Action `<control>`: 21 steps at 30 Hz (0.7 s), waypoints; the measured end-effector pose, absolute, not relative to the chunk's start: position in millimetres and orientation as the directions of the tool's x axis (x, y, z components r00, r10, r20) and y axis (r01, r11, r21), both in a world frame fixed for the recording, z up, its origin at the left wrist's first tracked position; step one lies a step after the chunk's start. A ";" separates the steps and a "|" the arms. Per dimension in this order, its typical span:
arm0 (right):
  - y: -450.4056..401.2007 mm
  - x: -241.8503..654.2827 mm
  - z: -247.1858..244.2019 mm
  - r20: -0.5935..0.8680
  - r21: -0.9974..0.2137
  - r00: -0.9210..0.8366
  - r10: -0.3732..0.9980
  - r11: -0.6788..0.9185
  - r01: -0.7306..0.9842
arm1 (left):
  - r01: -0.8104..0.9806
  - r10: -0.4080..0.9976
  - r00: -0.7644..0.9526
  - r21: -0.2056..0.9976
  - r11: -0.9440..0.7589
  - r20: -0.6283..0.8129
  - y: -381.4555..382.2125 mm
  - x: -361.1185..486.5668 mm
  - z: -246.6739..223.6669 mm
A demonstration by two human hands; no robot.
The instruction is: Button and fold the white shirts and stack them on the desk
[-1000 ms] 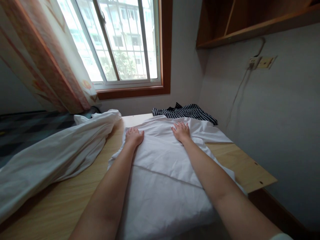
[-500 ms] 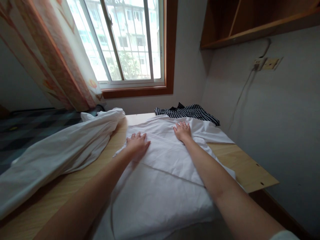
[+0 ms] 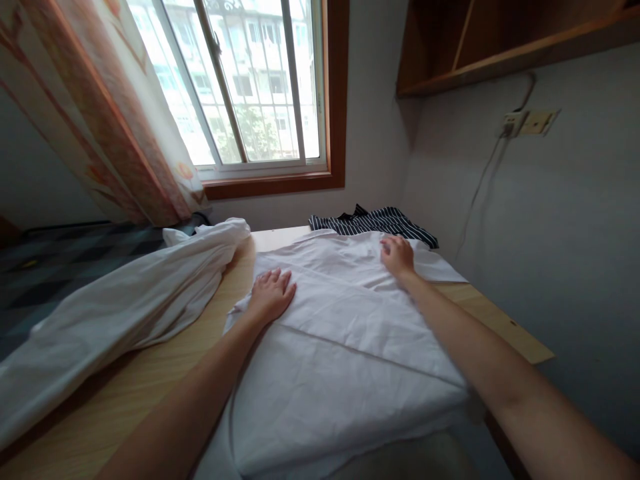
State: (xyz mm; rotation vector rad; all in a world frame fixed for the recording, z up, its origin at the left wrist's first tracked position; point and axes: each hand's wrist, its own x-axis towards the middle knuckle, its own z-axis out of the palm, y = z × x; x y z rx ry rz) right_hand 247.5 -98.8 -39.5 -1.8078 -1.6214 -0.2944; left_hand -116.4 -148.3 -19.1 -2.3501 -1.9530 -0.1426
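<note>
A white garment (image 3: 345, 333) is spread across the wooden board, with creases and a long fold line running over it. Its front part hangs over the near edge. My left hand (image 3: 273, 293) lies flat on the garment's left side, fingers stretched out. Farther back, my right hand (image 3: 399, 257) is at the garment's upper right, its fingers loosely bent and apart with no cloth seen between them. Just behind the right hand lies a black-and-white striped garment (image 3: 385, 223).
On the left, another white cloth (image 3: 125, 293) lies bunched along the wooden board (image 3: 185, 360). Beyond it is a dark checked surface (image 3: 60, 257). A window with a curtain (image 3: 135, 120) stands behind. A shelf (image 3: 500, 63) and a plugged-in cord (image 3: 477, 187) are at the right wall.
My right hand has moved right across the white garment, and its fingers have gone from spread flat to bent. My left hand stays nearly in place on the left side.
</note>
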 end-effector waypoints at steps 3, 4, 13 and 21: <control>-118.9 294.7 -37.7 0.569 -0.380 0.383 0.727 -0.181 0.907 | 0.980 0.973 0.198 -0.020 -0.197 0.123 -148.2 -117.0 -18.5; -125.7 309.1 -35.4 0.530 -0.428 0.488 0.694 -0.279 0.860 | 0.980 0.972 0.199 -0.022 -0.198 0.123 -148.3 -117.0 -18.3; -158.7 367.5 -43.9 0.056 -0.423 0.814 0.578 -0.725 0.543 | 0.976 0.965 0.213 0.013 -0.218 0.156 -148.3 -120.0 -21.0; -171.2 360.1 -32.9 0.214 -0.556 0.827 0.520 -0.631 0.541 | 0.968 0.951 0.248 -0.007 -0.251 0.186 -145.4 -124.1 -23.9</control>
